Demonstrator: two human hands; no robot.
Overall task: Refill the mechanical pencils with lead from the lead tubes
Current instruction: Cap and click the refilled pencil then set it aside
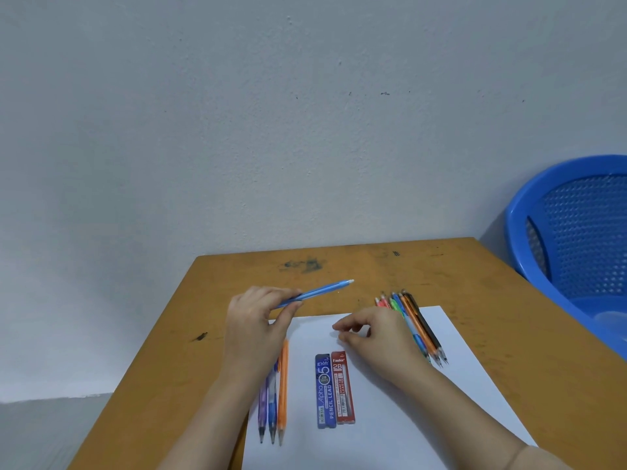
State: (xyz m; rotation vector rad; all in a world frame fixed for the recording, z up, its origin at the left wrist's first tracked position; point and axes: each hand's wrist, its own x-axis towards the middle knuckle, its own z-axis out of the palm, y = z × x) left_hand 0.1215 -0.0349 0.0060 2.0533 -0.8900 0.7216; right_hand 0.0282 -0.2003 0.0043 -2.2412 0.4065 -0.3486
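The light blue mechanical pencil sits just left of centre in my view, pinched near its lower end between the thumb and fingers of the left hand. It is slim and tilts up to the right above the table, and its pale cap end pokes well clear of the fingertips. The right hand hovers over the white paper at centre with its fingers curled. Its thumb and forefinger tips are close together, but I cannot tell whether anything is between them. Below it, the blue lead tube and the red lead tube lie side by side, touching. Three pencils lie under the left wrist at lower left, and a bundle of pencils lies behind the right hand. A blue basket stands at the right edge.
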